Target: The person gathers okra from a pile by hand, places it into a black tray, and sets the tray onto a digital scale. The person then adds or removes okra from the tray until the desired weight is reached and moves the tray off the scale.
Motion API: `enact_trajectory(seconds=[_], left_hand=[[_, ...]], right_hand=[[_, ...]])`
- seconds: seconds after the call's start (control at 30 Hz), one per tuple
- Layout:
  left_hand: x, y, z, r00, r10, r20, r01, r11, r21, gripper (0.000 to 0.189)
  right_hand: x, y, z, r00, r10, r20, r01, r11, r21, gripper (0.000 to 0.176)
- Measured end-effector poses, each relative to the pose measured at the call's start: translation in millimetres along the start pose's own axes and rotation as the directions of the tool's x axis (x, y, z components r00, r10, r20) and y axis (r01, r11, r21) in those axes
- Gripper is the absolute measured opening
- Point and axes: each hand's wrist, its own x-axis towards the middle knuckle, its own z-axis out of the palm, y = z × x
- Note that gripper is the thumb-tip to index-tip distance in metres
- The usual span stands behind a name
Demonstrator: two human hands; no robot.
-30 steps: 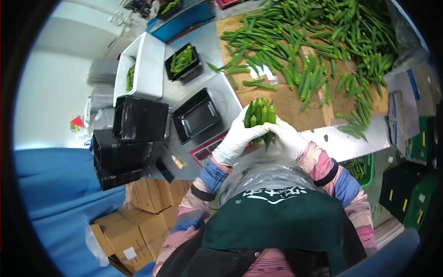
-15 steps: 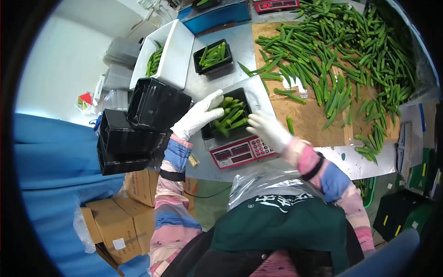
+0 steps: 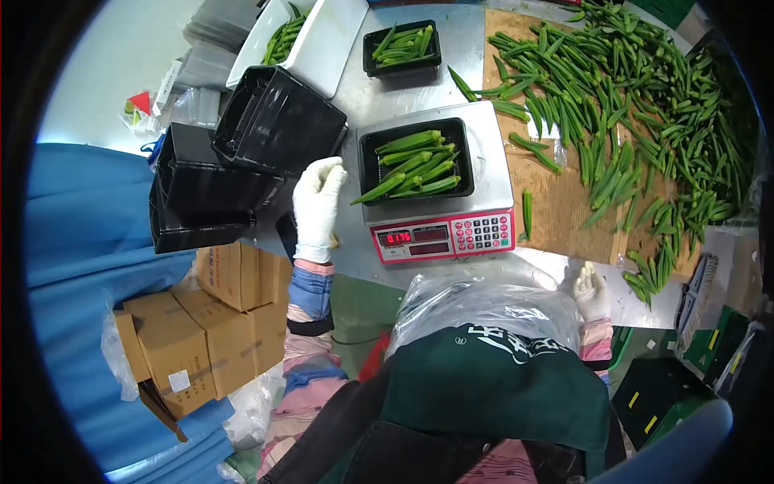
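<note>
A black plastic tray (image 3: 370,168) holding several green okra pods (image 3: 419,165) sits on the steel plate of a red digital scale (image 3: 484,232). The scale's display is lit, apparently reading 0.175. My left hand (image 3: 316,208), in a white glove, is left of the scale, next to the stacked black trays (image 3: 282,121). Its fingers are curled in, and nothing shows between them. At the table's front edge, right of the scale, my gloved right hand (image 3: 592,294) has its fingers loosely bent and apart, holding nothing visible.
A second black tray of okra (image 3: 401,50) stands behind the scale. A white bin (image 3: 334,48) with okra is at the back left. Loose okra (image 3: 597,105) is heaped across a cardboard sheet (image 3: 564,214) on the right. Cardboard boxes (image 3: 173,343) are stacked below, left.
Both hands have left the okra tray: the left drew back to the left, the right moved right to the table edge. The pods lie still, and the view has shifted.
</note>
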Motion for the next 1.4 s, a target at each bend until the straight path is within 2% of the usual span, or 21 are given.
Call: enact_trajectory(seconds=[0.1,0.13,0.17,0.2,0.23,0.3,0.33,0.37,0.47,0.5,0.57,0.63,0.7,0.77,0.83,0.9,0.97,1.03,1.17,1.3,1.4], left_hand=[[-8,11,29,0.998,-0.021,0.059,0.02,1.0,0.023,0.019],[-4,13,32,0.975,0.15,0.163,-0.195,0.93,0.311,0.021],[-1,15,36,0.911,0.275,0.309,-0.406,0.737,0.541,0.023],[-4,15,41,0.89,0.26,0.374,-0.452,0.608,0.653,0.027],[-4,15,43,0.866,0.23,0.445,-0.497,0.499,0.71,0.027],[0,10,43,0.824,0.326,0.463,-0.566,0.468,0.679,0.027],[5,12,42,0.825,0.34,0.451,-0.564,0.518,0.643,0.027],[9,16,44,0.899,0.212,0.383,-0.412,0.704,0.578,0.026],[9,29,60,0.907,0.36,0.22,-0.422,0.782,0.458,0.026],[15,39,65,0.862,0.381,0.336,-0.505,0.711,0.49,0.028],[15,36,82,0.829,0.369,0.419,-0.528,0.762,0.374,0.029],[15,50,87,0.825,0.383,0.416,-0.53,0.78,0.334,0.027],[16,58,83,0.859,0.353,0.37,-0.474,0.822,0.315,0.026],[13,64,65,0.876,0.403,0.265,-0.478,0.802,0.358,0.026],[7,57,42,0.963,0.261,0.07,-0.27,0.928,0.255,0.025],[8,36,16,0.974,0.226,-0.029,-0.209,0.935,0.285,0.024],[2,14,7,0.98,0.143,-0.141,-0.129,0.986,0.102,0.024],[-7,9,7,0.988,0.079,-0.134,-0.07,0.995,0.066,0.026],[-24,17,12,0.991,0.013,-0.134,-0.008,0.999,0.032,0.026],[-31,-3,-6,0.98,-0.009,-0.197,0.012,1.0,0.014,0.024],[-33,-8,-8,0.97,-0.007,-0.243,0.009,1.0,0.008,0.02]], right_hand=[[5,16,21,0.998,0.056,0.019,-0.052,0.989,-0.14,0.04],[1,22,41,0.998,0.066,0.015,-0.062,0.975,-0.212,0.039],[0,24,54,0.997,0.059,0.05,-0.045,0.966,-0.255,0.039],[-2,25,63,0.995,0.05,0.085,-0.023,0.955,-0.295,0.039],[-7,25,73,0.993,0.037,0.116,0.003,0.944,-0.331,0.039],[-18,24,88,0.99,-0.07,0.122,0.119,0.877,-0.466,0.039],[-24,26,92,0.982,-0.132,0.137,0.187,0.8,-0.57,0.038],[-28,29,97,0.97,-0.188,0.156,0.243,0.706,-0.665,0.037],[-28,45,137,0.961,-0.182,0.206,0.265,0.41,-0.873,0.028],[0,57,127,0.93,-0.18,0.322,0.365,0.328,-0.871,0.029],[5,78,160,0.86,-0.315,0.401,0.373,-0.146,-0.916,0.041],[24,93,166,0.757,-0.345,0.554,0.346,-0.508,-0.789,0.037],[44,94,162,0.768,-0.35,0.536,0.273,-0.579,-0.768,0.031],[50,83,158,0.796,-0.347,0.495,0.328,-0.441,-0.836,0.027],[40,74,168,0.767,-0.429,0.477,0.447,-0.175,-0.877,0.018],[29,74,192,0.615,-0.499,0.61,0.622,-0.169,-0.765,0.014],[-6,81,249,0.453,-0.429,0.781,0.764,-0.264,-0.588,0.014],[-27,96,292,0.487,-0.304,0.819,0.787,-0.253,-0.562,0.02],[-33,122,335,0.203,-0.194,0.96,0.84,-0.469,-0.273,0.033],[-28,115,299,0.419,-0.068,0.905,0.863,-0.281,-0.42,0.031],[-21,110,253,0.623,-0.096,0.776,0.764,-0.135,-0.631,0.021]])
